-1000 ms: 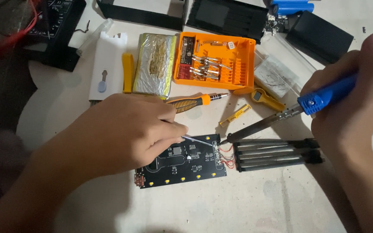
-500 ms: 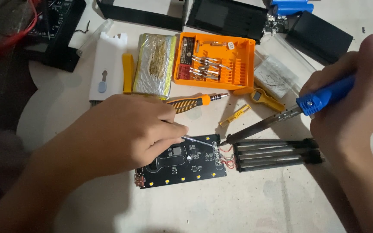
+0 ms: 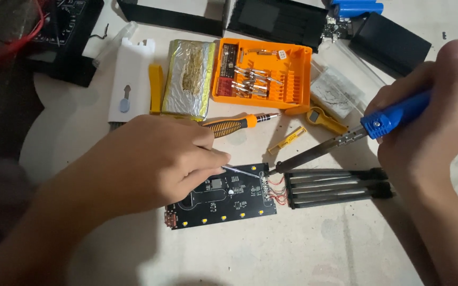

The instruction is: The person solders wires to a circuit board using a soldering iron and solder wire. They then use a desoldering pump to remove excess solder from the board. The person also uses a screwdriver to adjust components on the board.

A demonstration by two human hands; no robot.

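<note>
Blue plastic fills the right hand (image 3: 430,122): its fingers are closed round the handle of a soldering iron (image 3: 340,143), whose dark metal shaft slants down and away from the grip to a tip that sits at the edge of a black circuit board (image 3: 223,198), right where thin red wires (image 3: 276,188) leave it. The left hand (image 3: 149,164) is closed on fine tweezers (image 3: 239,170), whose silver points reach out from under the fingers to the same edge of the board, just short of the iron's tip; the heel of this hand covers the board's near-left part. The board lies flat on the pale table (image 3: 319,249) between the two hands, with small yellow parts along its near edge. Beyond the wires, under the iron's shaft, a pack of dark metal rods (image 3: 335,188) lies side by side, touching the table. Past the left hand's knuckles lies an orange-and-black screwdriver (image 3: 239,124), and near the iron's shaft lie a small yellow strip (image 3: 288,140) and a yellow tool (image 3: 324,119). Farther out stand an orange bit tray (image 3: 263,74), a foil-wrapped pad (image 3: 189,77), a yellow pry stick (image 3: 156,87) and a white card (image 3: 128,87). Black cases (image 3: 271,21) line the far edge.
</note>
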